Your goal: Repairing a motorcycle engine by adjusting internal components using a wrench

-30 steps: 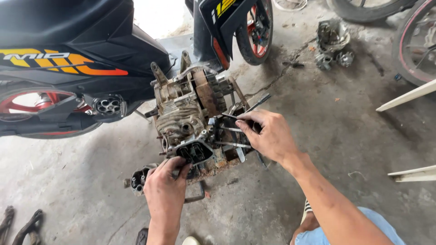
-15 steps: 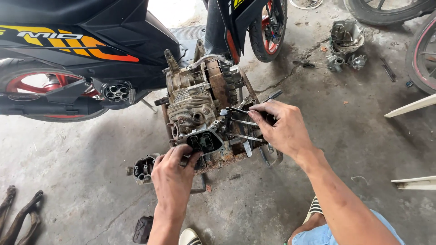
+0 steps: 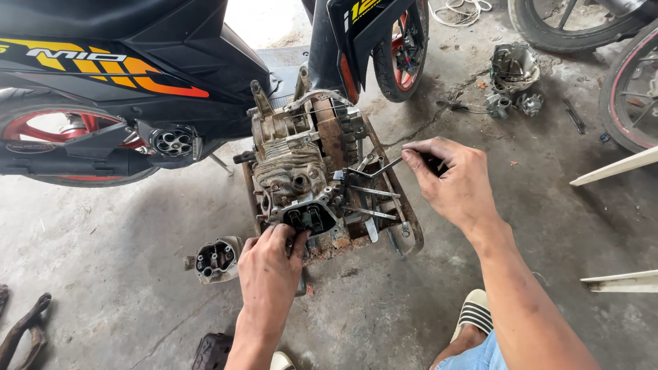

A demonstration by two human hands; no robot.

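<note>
A dirty scooter engine [image 3: 301, 171] sits on a rusty metal stand [image 3: 394, 205] on the concrete floor. My left hand [image 3: 271, 264] presses its fingertips against the open cylinder head [image 3: 308, 218] at the engine's near end. My right hand [image 3: 456, 181] is closed on the dark handle of a bent metal tool [image 3: 377, 168], whose tip reaches the engine's right side among several long studs. A loose grey engine cover [image 3: 216, 259] lies on the floor just left of my left hand.
A black scooter with orange and yellow stripes [image 3: 137, 75] stands behind the engine, its red rear wheel [image 3: 48, 137] at left. Loose engine parts [image 3: 510, 79] lie far right near other wheels [image 3: 630, 89]. Pliers [image 3: 24, 329] lie lower left. My sandalled foot [image 3: 473, 315] is lower right.
My right hand has drawn back to the right from the engine, pulling the tool with it. My left hand stays at the cylinder head. The view has shifted closer.
</note>
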